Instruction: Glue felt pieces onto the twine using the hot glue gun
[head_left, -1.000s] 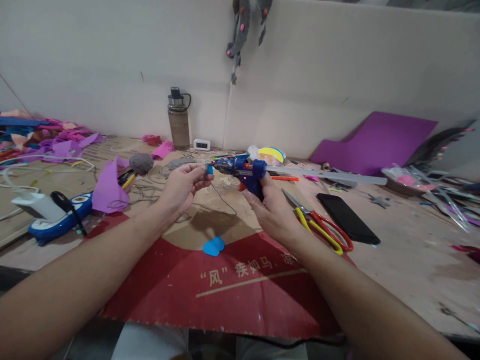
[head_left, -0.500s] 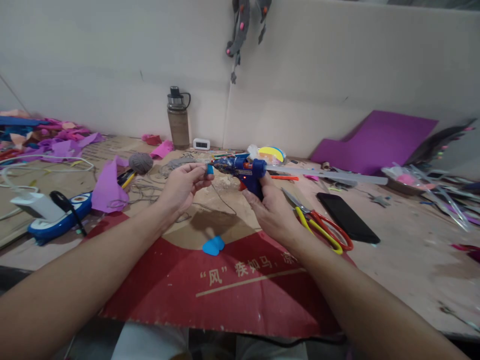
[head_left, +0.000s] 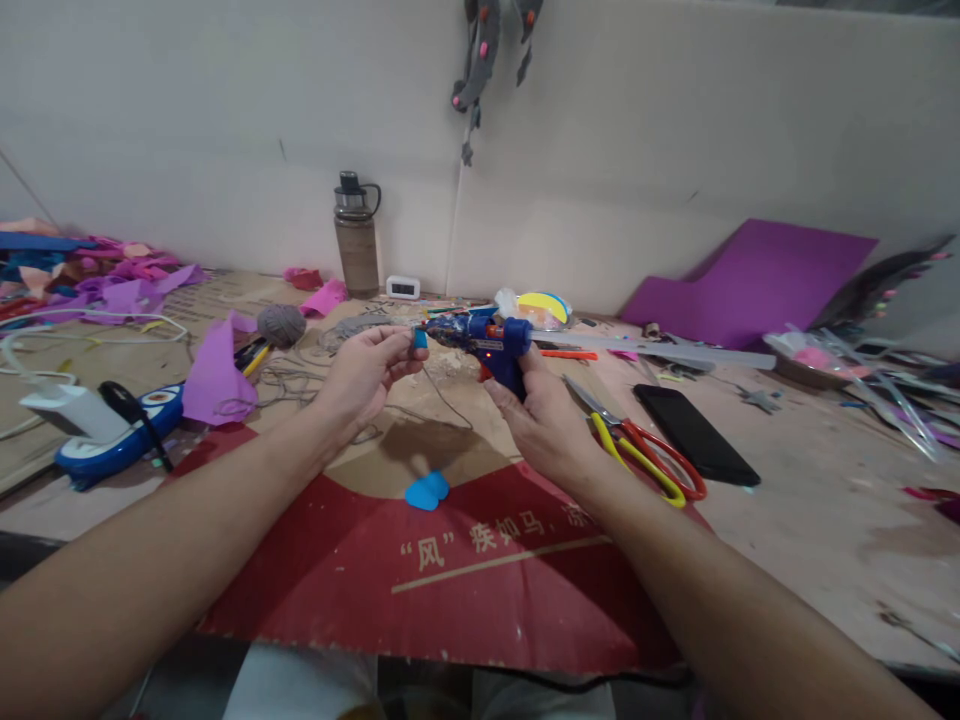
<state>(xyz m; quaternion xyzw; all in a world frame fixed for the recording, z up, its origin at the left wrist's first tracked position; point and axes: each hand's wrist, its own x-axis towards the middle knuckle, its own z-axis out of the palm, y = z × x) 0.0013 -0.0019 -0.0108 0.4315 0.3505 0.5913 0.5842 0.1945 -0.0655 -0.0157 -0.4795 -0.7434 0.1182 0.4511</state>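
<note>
Between the thumb and fingers of my left hand [head_left: 370, 368] is a small blue felt piece [head_left: 420, 339], mostly covered by the fingertips. My right hand [head_left: 545, 420] grips the handle of a blue hot glue gun [head_left: 510, 345], whose red light is lit. The gun points left, its nozzle at the blue piece; whether they touch I cannot tell. A long clear glue stick [head_left: 660, 348] sticks out of the gun's back toward the right. Below the hands, two overlapping blue felt pieces [head_left: 427, 491] lie on the red-printed cardboard [head_left: 450, 610].
On the right lie scissors [head_left: 637, 450] with red and yellow handles and a black phone [head_left: 697, 435]. To the left are a blue power strip [head_left: 120, 435], purple felt [head_left: 217, 375] and a grey yarn ball [head_left: 281, 325]. A water bottle [head_left: 357, 245] stands by the wall.
</note>
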